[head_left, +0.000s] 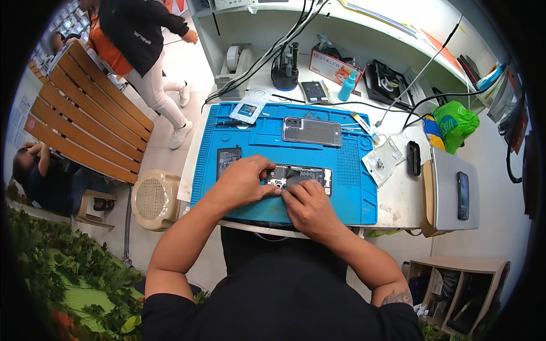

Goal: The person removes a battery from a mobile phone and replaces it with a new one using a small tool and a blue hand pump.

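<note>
An opened phone (327, 181) with its circuit board and inner parts bare lies sideways on a blue repair mat (256, 215). My left hand (243, 181) is closed around its left end, thumb at the near edge and index finger at the far edge. Over the phone's middle, my right hand (310, 206) has its fingers bent and pressed together, the thumb at the near edge. Any small part between those fingertips is hidden. A flat black battery (228, 158) lies left of my left hand. Beyond the phone rests a clear grey back cover (311, 132) with a camera cutout.
Right of the mat are a small plastic bag (382, 162) of screws, a black case (413, 158) and a laptop (446, 207) with a phone (463, 196) on it. Behind stand a blue bottle (347, 86) and a screwdriver holder (285, 71). A person (142, 51) walks at left, beyond a stool (154, 200).
</note>
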A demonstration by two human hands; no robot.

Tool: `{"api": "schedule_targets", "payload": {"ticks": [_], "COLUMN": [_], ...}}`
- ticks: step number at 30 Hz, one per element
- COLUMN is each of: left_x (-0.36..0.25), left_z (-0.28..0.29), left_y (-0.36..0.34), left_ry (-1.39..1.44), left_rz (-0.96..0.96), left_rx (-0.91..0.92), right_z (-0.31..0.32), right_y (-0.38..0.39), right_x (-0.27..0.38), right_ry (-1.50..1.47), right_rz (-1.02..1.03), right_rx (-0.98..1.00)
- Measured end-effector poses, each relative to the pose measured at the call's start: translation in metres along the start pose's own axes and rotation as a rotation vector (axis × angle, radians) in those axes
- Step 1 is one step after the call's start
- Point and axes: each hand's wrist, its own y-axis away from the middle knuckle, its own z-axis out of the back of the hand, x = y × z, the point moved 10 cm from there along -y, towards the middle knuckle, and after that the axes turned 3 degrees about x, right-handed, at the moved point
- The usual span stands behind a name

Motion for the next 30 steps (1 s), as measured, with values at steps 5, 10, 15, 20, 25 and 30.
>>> {"api": "schedule_targets", "payload": {"ticks": [5, 10, 15, 20, 25, 30], "left_x": [-0.015, 0.015, 0.009, 0.016, 0.017, 0.022], "left_z": [0.002, 0.000, -0.005, -0.006, -0.004, -0.006], "left_y": [-0.006, 0.004, -0.002, 0.001, 0.001, 0.002], "left_ry": [-0.041, 0.062, -0.015, -0.011, 0.132, 0.158], "left_rz": [-0.050, 0.091, 0.031, -0.009, 0.070, 0.109], "left_rx": [-0.016, -0.014, -0.004, 0.016, 0.110, 0.083], "right_z": [0.008, -0.008, -0.005, -0.014, -0.018, -0.018], "right_y": [0.012, 0.011, 0.019, 0.013, 0.005, 0.006], "right_x": [-0.004, -0.001, 0.005, 0.018, 0.023, 0.015], "right_ry": [-0.029, -0.044, 0.148, 0.300, 0.326, 0.213], "right_rz": [-0.054, -0.018, 0.012, 0.076, 0.073, 0.038], "right_rx": [-0.032, -0.075, -0.061, -0.015, 0.007, -0.017]}}
